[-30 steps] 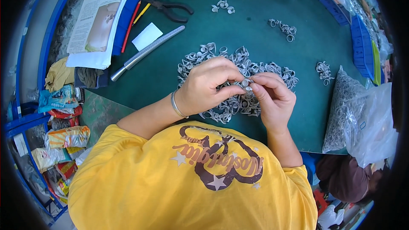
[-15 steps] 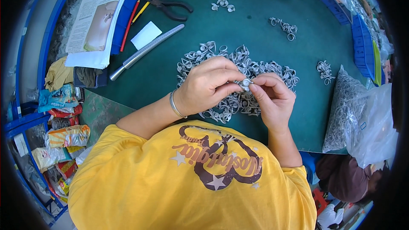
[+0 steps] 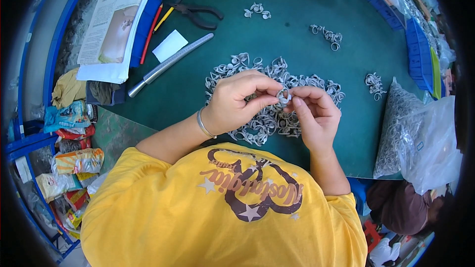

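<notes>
Between my two hands is one grey metal ring [image 3: 283, 97], held up over a heap of similar rings [image 3: 260, 127] on the green table. My left hand [image 3: 243, 98], with a bangle on its wrist, pinches the ring between thumb and forefinger from the left. From the right, my right hand [image 3: 316, 114] grips the same ring with closed thumb and fingertips. The heap spreads beneath and beyond both hands, which partly hide it. Small separate groups of rings lie at the far middle [image 3: 257, 11], far right [image 3: 326, 37] and right [image 3: 375, 86].
A ring mandrel [image 3: 170, 64], white paper slip [image 3: 169, 45], pliers [image 3: 199, 16] and red pencil [image 3: 151, 34] lie at the left. Printed sheets [image 3: 111, 24] rest at the far left. A clear bag of rings [image 3: 396, 133] stands at the right edge near blue bins [image 3: 419, 57].
The ring has turned between my fingertips, so its open band now shows where its round face showed before. Both hands have stayed in nearly the same place.
</notes>
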`<state>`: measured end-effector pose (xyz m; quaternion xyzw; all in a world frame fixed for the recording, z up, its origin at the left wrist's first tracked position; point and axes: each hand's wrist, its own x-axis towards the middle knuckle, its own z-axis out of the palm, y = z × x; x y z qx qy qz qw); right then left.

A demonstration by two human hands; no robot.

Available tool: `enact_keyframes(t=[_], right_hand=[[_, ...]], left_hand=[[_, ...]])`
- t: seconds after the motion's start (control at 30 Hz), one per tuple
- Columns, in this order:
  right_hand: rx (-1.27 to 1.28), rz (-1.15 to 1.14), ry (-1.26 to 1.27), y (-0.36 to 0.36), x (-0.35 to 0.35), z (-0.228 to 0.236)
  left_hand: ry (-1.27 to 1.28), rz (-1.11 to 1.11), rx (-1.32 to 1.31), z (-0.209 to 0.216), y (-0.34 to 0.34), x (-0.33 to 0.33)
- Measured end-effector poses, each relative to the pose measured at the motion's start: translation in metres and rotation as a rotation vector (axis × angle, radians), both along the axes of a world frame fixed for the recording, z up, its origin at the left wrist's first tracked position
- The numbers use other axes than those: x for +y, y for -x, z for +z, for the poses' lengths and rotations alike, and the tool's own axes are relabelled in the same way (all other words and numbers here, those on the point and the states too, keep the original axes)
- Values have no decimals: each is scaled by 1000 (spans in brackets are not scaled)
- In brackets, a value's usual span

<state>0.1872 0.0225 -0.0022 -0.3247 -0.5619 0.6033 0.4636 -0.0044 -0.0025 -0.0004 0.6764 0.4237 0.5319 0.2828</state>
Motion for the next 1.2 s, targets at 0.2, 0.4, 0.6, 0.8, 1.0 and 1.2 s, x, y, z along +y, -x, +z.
enact_keyframes(t=[0.2, 0.4, 0.6, 0.8, 1.0, 1.2], right_hand=[[23, 29, 150, 3, 2, 5], [81, 203, 512, -2, 8, 8], [-5, 158, 459, -5, 16, 5], [-673, -387, -377, -38, 111, -12], [-911, -477, -365, -65, 175, -39], [-828, -487, -601, -58, 168, -37]], left_hand=[[-118, 62, 80, -1, -2, 0], [-339, 75, 182, -4, -4, 3], [-419, 12, 314, -10, -3, 7], [-8, 88, 439, -18, -1, 2], [-32, 59, 536, -22, -2, 8], [-36, 81, 536, -24, -2, 8]])
